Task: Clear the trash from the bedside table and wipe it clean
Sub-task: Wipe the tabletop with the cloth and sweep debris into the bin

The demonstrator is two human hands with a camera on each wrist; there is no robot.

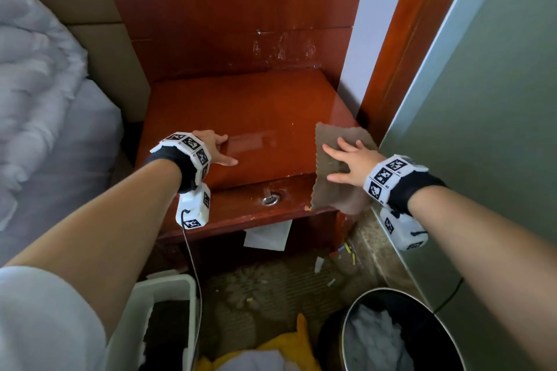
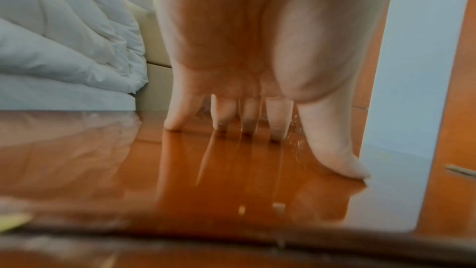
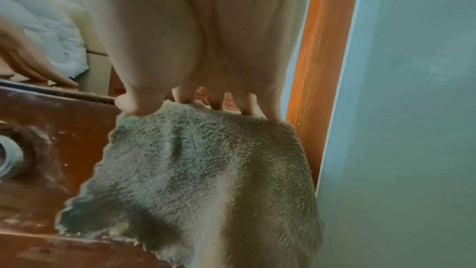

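Note:
The glossy red-brown bedside table (image 1: pixel 256 105) has a bare, shiny top. A brown-grey fuzzy cloth (image 1: pixel 334 190) lies at its front right corner and hangs over the front edge (image 3: pixel 206 170). My right hand (image 1: pixel 349 161) presses flat on the cloth with fingers spread (image 3: pixel 273 113). My left hand (image 1: pixel 218 149) rests flat on the table's front left part, fingertips (image 2: pixel 221 121) touching the wood, holding nothing.
A round black bin (image 1: pixel 388 331) with white trash stands on the carpet at lower right. A white crate (image 1: pixel 164 310) sits at lower left, a yellow cloth (image 1: pixel 283 349) between them. Paper scraps (image 1: pixel 349 253) litter the floor. A bed (image 1: pixel 45 117) is left, a frosted glass panel (image 1: pixel 482 129) right.

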